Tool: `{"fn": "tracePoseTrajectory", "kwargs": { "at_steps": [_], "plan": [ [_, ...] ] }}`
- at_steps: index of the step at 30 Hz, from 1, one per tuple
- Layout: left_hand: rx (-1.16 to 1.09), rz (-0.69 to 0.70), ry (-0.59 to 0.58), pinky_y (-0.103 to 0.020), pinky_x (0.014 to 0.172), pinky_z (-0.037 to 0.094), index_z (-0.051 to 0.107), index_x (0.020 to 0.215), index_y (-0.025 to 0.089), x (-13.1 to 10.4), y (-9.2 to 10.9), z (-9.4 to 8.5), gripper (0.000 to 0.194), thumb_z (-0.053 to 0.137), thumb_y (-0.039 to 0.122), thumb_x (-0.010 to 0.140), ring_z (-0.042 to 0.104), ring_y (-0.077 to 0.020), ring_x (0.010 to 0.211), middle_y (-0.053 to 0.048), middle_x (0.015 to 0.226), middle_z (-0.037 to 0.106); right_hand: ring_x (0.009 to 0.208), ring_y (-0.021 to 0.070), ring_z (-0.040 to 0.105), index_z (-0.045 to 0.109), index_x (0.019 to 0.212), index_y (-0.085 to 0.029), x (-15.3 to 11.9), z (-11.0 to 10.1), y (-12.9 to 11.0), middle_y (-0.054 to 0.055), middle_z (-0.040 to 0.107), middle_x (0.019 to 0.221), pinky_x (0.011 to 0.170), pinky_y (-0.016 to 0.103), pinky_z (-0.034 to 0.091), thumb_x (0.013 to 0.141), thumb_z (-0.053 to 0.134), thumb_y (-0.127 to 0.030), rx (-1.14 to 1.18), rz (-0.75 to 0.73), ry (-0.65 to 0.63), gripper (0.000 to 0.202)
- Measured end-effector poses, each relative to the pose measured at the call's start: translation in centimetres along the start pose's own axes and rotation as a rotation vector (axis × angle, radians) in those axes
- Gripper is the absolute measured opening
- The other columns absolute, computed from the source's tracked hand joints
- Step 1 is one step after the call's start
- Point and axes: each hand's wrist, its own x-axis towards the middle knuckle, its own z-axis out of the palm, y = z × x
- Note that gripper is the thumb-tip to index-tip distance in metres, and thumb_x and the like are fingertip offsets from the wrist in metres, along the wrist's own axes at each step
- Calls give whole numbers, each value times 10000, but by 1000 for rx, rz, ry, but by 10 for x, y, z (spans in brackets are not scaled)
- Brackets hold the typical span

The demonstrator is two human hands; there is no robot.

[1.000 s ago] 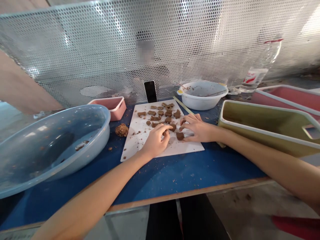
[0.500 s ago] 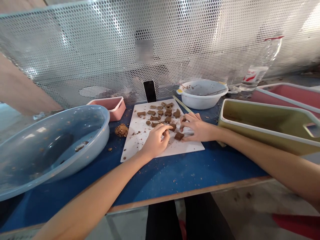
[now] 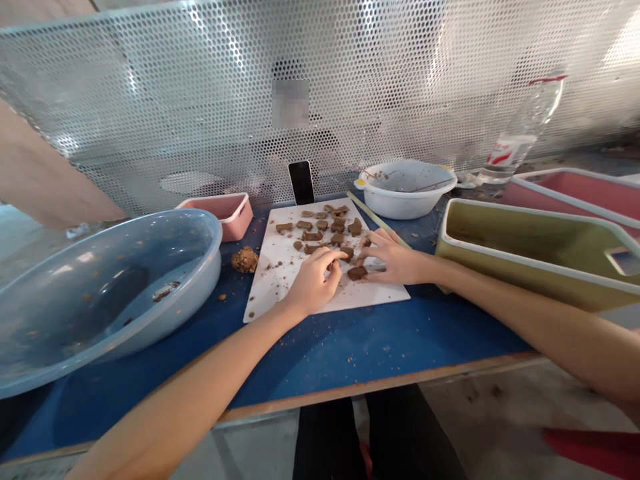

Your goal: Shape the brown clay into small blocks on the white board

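Note:
On a white board (image 3: 280, 300) lie several small brown clay-like pieces (image 3: 312, 236), some bone-shaped, with crumbs around them. My left hand (image 3: 316, 280) rests at the board's middle, fingers curled and the index finger stretched toward a piece (image 3: 346, 253). Whatever is within its curl is hidden. From the right comes my right hand (image 3: 393, 259), its fingers bent. Its thumb and a fingertip are at a dark brown clay piece (image 3: 357, 273) close to the board's surface. A rough brown lump (image 3: 245, 260) sits just left of the board.
A large blue basin (image 3: 200, 293) stands left, beside a small pink bin (image 3: 235, 227). Behind the board are a phone (image 3: 301, 183) and a perforated metal panel (image 3: 200, 100). To the right are a white basin (image 3: 400, 207), a stick (image 3: 373, 215), an olive bin (image 3: 480, 267) and a bottle (image 3: 515, 150).
The dark piece at my right hand has turned and looks rounder from this side. My right fingers have shifted slightly. My left hand keeps nearly the same pose.

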Motion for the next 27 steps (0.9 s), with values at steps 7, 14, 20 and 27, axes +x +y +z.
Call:
{"fn": "tracePoseTrajectory", "kwargs": {
  "at_steps": [7, 14, 20, 27],
  "plan": [
    [-19, 9, -5, -390, 986, 635, 772, 1198, 178, 1, 0, 1, 275, 525, 152, 1082, 761, -224, 1043, -102, 1147, 784, 1287, 350, 550, 831, 1295, -339, -2, -1, 8, 121, 613, 1301, 1140, 576, 421, 1046, 701, -533, 0, -109, -4, 342],
    [-24, 13, 0, -399, 980, 638, 773, 1172, 178, 1, -1, 2, 266, 529, 150, 1071, 762, -225, 1024, -103, 1141, 790, 1245, 339, 561, 830, 1302, -360, -1, 2, 7, 113, 638, 1290, 1128, 579, 428, 1050, 708, -509, 1, -113, 0, 317],
    [-16, 14, 4, -395, 953, 645, 774, 1164, 189, 1, -2, 2, 262, 536, 149, 1063, 761, -223, 1007, -96, 1139, 788, 1278, 356, 547, 844, 1233, -316, -2, 6, -2, 122, 639, 1310, 1126, 566, 401, 1016, 735, -598, -1, -72, 50, 372],
    [-16, 7, -2, -395, 973, 639, 771, 1174, 176, 0, -2, 3, 265, 527, 152, 1074, 761, -226, 1031, -103, 1142, 784, 1238, 348, 550, 859, 1141, -328, 1, 11, -6, 109, 672, 1254, 1034, 543, 394, 1066, 669, -601, -43, -67, 60, 341]
  ]
}}
